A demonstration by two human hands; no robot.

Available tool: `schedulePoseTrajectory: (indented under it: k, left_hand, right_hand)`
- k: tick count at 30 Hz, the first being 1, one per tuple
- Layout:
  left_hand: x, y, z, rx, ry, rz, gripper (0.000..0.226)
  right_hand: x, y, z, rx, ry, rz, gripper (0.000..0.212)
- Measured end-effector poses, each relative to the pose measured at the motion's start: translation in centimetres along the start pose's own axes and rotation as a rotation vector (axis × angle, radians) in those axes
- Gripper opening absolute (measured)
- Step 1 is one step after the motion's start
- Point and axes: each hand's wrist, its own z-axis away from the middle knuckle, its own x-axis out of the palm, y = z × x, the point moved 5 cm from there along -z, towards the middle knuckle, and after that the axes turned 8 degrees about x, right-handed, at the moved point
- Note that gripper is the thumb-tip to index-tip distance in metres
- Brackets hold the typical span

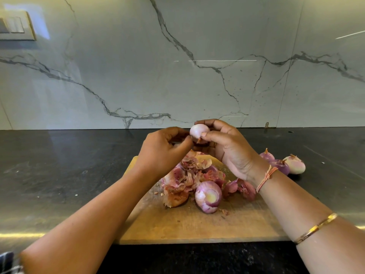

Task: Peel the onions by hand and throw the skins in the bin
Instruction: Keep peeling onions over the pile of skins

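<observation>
Head view: right hand (229, 147) grips a small onion (198, 130) at frame centre, above the cutting board (187, 226). Left hand (164, 153) curls just beside it, pinching a scrap of skin (178, 138). Heap of skins (189, 175) on the board below.

**Bare Forearms, a Wrist Thread and a Gold Bangle**

The left forearm (94, 218) and right forearm (296, 210) are uncovered down to the frame's bottom edge. A thin peach-orange thread (266, 177) circles the right wrist in several strands, knotted, with short ends loose. Higher up that arm sits a slim, polished gold bangle (316, 227), bright where light strikes it. A gold glint on a finger of the right grip (227, 147) is too small to identify. A scrap of dark-and-white checked cloth (7, 261) shows at the lower left corner.
</observation>
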Motion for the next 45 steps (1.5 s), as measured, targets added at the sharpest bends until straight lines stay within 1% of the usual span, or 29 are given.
schedulePoseTrajectory:
  k: [4, 7, 10, 14, 16, 23, 26, 29, 33, 35, 38, 41, 45]
  left_hand:
    - [0.07, 0.07, 0.03, -0.006, 0.000, 0.089, 0.011]
    - [0.07, -0.04, 0.03, -0.027, 0.017, 0.127, 0.009]
    - [0.04, -0.14, 0.05, -0.050, 0.026, 0.111, 0.008]
    - [0.03, -0.48, 0.00, -0.072, 0.037, 0.032, 0.007]
    - [-0.05, -0.60, -0.10, -0.065, 0.049, 0.000, 0.006]
    - [-0.33, -0.61, -0.40, -0.011, 0.066, -0.114, 0.010]
    - [-0.76, -0.71, -0.49, 0.001, 0.096, -0.110, 0.009]
    - [-0.41, -0.42, -0.33, 0.009, 0.079, -0.111, 0.012]
    - [0.05, 0.21, 0.09, 0.016, 0.045, -0.014, 0.015]
    - [-0.06, 0.25, 0.12, 0.010, 0.058, 0.027, 0.016]
    - [-0.30, 0.14, -0.04, 0.016, 0.087, -0.005, 0.016]
    - [-0.32, 0.01, -0.26, 0.019, 0.086, -0.043, 0.017]
    - [-0.37, -0.01, -0.43, 0.030, 0.080, -0.088, 0.018]
  right_hand:
    - [0.03, -0.05, 0.14, -0.026, 0.001, 0.079, 0.020]
    - [0.11, 0.04, 0.19, -0.078, 0.016, 0.212, 0.020]
    - [0.08, 0.14, 0.19, -0.120, 0.039, 0.351, 0.020]
    - [0.08, 0.30, 0.06, -0.134, 0.048, 0.429, 0.022]
    - [0.10, 0.36, 0.06, -0.135, 0.052, 0.449, 0.025]
    - [0.19, 0.35, 0.06, -0.141, 0.031, 0.460, 0.023]
    - [0.37, 0.27, 0.12, -0.143, 0.008, 0.454, 0.022]
    - [0.21, 0.25, 0.08, -0.164, 0.028, 0.451, 0.022]
    - [0.21, 0.23, -0.03, -0.205, 0.072, 0.516, 0.031]
    - [0.21, 0.35, -0.11, -0.208, 0.061, 0.538, 0.028]
    - [0.16, 0.66, -0.26, -0.202, 0.037, 0.564, 0.022]
    - [0.31, 0.71, -0.22, -0.195, 0.037, 0.566, 0.028]
    - [0.55, 0.66, -0.17, -0.193, 0.009, 0.555, 0.027]
